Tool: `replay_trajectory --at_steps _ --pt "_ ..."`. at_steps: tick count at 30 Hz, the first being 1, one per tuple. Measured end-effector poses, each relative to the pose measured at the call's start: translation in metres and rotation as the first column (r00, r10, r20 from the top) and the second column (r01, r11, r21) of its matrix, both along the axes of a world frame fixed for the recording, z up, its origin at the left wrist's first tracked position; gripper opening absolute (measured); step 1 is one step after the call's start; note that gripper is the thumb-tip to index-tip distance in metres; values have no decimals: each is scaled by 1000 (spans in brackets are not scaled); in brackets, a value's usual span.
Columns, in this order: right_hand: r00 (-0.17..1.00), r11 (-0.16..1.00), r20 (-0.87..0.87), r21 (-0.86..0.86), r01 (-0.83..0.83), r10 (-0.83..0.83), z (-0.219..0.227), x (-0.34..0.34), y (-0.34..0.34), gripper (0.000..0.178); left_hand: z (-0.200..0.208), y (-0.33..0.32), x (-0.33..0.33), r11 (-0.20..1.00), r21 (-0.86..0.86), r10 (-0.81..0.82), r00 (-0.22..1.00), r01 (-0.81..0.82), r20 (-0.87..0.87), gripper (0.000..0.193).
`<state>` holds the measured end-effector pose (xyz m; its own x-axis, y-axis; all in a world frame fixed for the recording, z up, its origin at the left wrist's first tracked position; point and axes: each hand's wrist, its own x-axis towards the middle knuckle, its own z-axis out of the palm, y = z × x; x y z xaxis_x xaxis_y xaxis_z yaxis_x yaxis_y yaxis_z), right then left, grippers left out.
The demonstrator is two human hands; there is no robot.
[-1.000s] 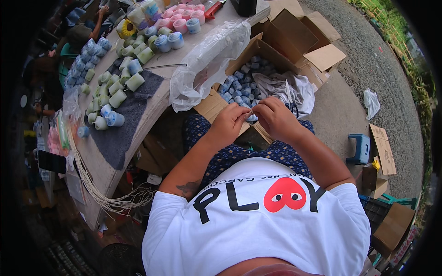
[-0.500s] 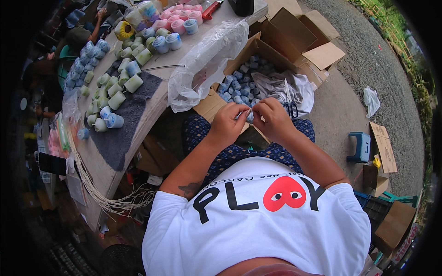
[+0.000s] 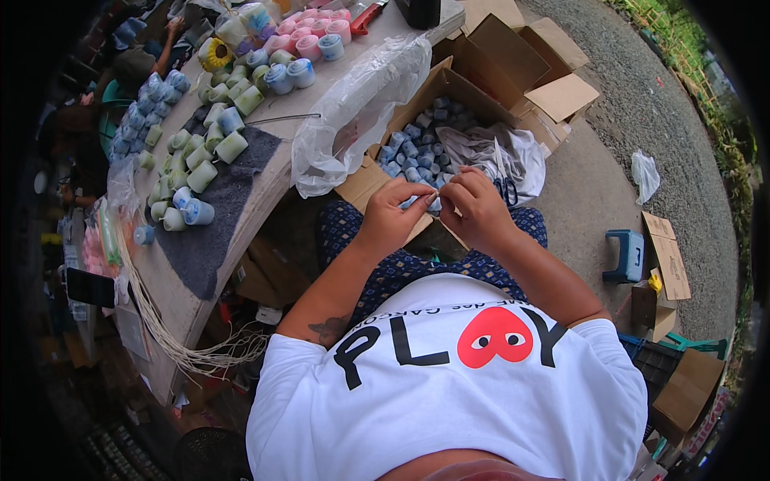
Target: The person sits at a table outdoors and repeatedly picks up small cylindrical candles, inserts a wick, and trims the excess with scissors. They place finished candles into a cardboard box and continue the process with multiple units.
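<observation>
My left hand (image 3: 393,212) and my right hand (image 3: 479,210) meet above my lap, fingertips almost touching. Thumb and forefinger of each are pinched together around something small and pale, mostly hidden by the fingers. Bits of light blue show just below the fingertips; whether they belong to a held piece or to the box behind, I cannot tell. Beyond my hands stands an open cardboard box (image 3: 475,85) with many small blue candles (image 3: 411,150) inside. A grey-white cloth (image 3: 525,168) hangs over its right side, with dark-handled scissors (image 3: 505,180) on it.
On the table (image 3: 258,188) at left are green candles (image 3: 202,175), pink candles (image 3: 308,46) and blue ones, partly on a dark grey cloth (image 3: 196,260). A plastic bag (image 3: 337,132) drapes over its edge. Pale cords (image 3: 172,337) hang off it. A blue stool (image 3: 624,256) stands right.
My fingertips have shifted slightly against each other, still pinched at the same place. The view has moved a touch; everything else stays put.
</observation>
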<state>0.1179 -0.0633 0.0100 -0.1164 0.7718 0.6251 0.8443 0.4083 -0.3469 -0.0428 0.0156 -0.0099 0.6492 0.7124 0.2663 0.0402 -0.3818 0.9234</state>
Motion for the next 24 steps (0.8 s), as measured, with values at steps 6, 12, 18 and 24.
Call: replay_trajectory --at_steps 6,12,18,24 --pt "981 986 -189 -165 23 -54 -3 1 -6 23 -3 4 -1 978 -209 -31 995 10 -100 14" --pt "978 973 -172 -176 -148 117 -5 8 -5 25 -15 4 -1 936 -331 -142 989 120 -44 18" --pt "991 977 3 -170 -131 134 -1 19 -8 18 1 0 2 969 -188 -196 964 162 -180 19" --pt "944 963 236 -196 -187 231 -9 25 -8 13 2 1 -1 984 -25 -178 956 177 -231 13"
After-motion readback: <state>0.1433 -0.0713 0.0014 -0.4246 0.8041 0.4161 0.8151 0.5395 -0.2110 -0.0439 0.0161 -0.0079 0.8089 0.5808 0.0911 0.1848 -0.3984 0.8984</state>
